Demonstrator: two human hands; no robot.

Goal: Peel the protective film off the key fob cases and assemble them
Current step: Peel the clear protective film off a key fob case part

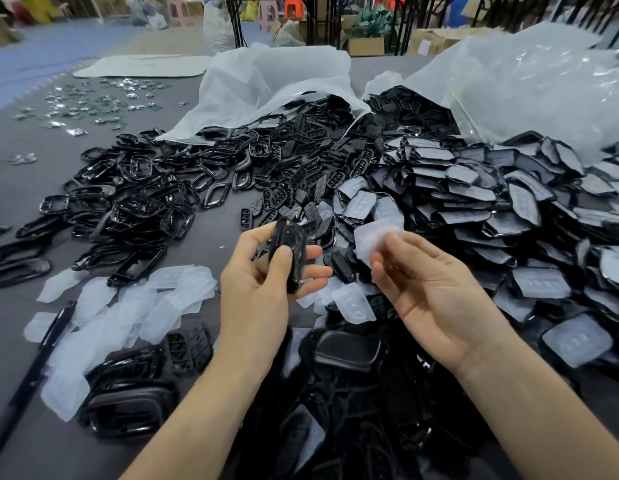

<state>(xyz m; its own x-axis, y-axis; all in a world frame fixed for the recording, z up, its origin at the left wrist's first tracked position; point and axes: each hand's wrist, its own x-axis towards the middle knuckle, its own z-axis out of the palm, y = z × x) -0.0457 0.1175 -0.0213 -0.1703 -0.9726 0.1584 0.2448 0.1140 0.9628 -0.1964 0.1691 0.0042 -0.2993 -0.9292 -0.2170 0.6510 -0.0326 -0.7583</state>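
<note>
My left hand (263,285) grips a black key fob case (290,251) upright, thumb across its front and fingers behind it. My right hand (429,289) pinches a clear protective film (374,237) between thumb and fingertips, held apart from the case, to its right. The film is blurred. A heap of film-covered case parts (502,216) lies to the right. Bare black frames (135,199) are piled at the left.
Peeled films (135,306) lie in a loose pile at the lower left, beside a black pen (34,365). Two open white plastic bags (266,88) spill black parts at the back. More black cases (346,348) sit just below my hands.
</note>
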